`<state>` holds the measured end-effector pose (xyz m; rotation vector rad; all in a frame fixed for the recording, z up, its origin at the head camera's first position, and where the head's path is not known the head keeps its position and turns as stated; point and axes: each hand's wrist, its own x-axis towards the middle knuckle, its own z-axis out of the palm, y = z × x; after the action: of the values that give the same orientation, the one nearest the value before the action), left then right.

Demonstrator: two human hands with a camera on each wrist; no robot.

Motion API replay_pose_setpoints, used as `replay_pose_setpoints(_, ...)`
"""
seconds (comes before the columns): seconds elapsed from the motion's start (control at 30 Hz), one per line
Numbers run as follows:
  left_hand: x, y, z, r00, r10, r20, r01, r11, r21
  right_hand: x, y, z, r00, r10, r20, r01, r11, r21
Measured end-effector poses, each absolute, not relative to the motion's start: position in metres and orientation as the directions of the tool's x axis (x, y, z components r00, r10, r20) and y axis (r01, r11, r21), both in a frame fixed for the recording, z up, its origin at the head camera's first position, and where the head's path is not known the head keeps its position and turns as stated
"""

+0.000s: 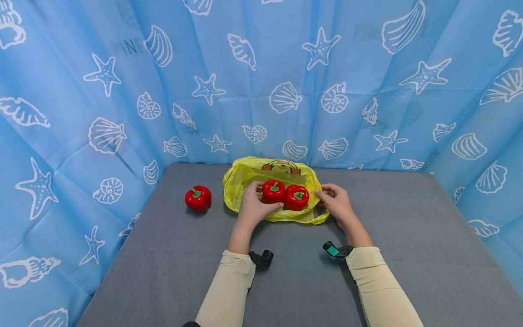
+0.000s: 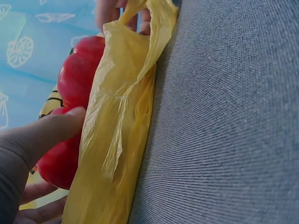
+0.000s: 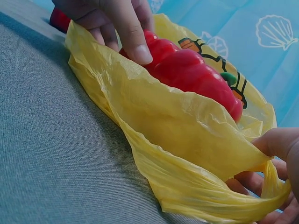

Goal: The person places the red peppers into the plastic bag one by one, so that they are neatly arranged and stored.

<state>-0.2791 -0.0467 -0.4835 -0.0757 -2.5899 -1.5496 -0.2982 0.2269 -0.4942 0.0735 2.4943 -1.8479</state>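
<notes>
A yellow plastic bag (image 1: 234, 186) lies on the table with its mouth spread open. Two red bell peppers with green stems sit side by side in it, the left pepper (image 1: 273, 192) touching the right pepper (image 1: 297, 200). My left hand (image 1: 254, 204) grips the left pepper, thumb on its near side and fingers round the far side. At the bag's right end, my right hand (image 1: 336, 200) pinches the rim between thumb and fingers near a handle loop (image 3: 275, 186). In the left wrist view, the bag's near wall (image 2: 114, 112) hides the peppers' lower parts.
A third red bell pepper (image 1: 198, 199) rests on the grey table (image 1: 294, 281), left of the bag. Behind the table's far edge hangs a blue curtain (image 1: 261, 113) printed with white shells and starfish.
</notes>
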Motion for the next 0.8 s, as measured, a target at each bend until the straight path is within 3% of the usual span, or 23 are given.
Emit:
replay_pose_setpoints(0.5,-0.281,-0.061,-0.480,-0.993,0.063,0.098,0.116,0.423,0.899,-0.298,0.227,-0.494,-0.997,0.017,-0.070,0.072,0.292,-0.954)
replay_pose_setpoints(0.8,-0.280,-0.066,-0.477,-0.994,0.095,0.055,0.093,0.461,0.883,-0.298,0.226,-0.493,-0.997,0.009,-0.071,0.071,0.292,-0.954)
